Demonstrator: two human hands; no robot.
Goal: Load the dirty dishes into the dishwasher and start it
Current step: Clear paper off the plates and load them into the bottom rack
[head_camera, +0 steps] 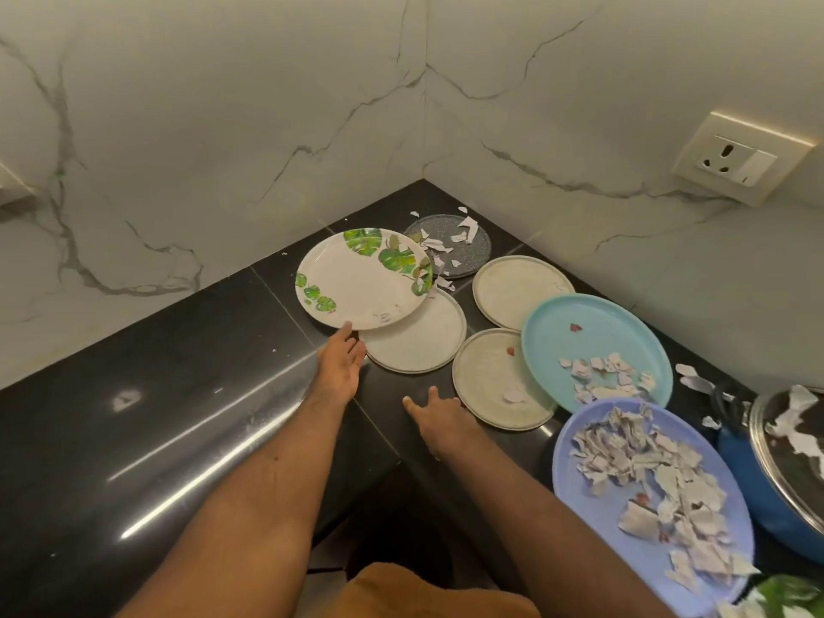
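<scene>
Seemingly, left hand [341, 361] gripping tilted plate [356, 283]

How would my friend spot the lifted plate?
Find the corner where the marble walls meet over the black counter. Just in front, the left hand holds a white plate tilted. Unlike the plain plates beside it, it has green leaves.

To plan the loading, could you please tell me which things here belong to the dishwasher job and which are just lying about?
Job: white leaf-patterned plate gripped by left hand; grey speckled round plate; three cream round plates; turquoise round plate; lilac round plate; blue pot with metal lid.
Lying about: beige wall socket; black stone counter.
</scene>
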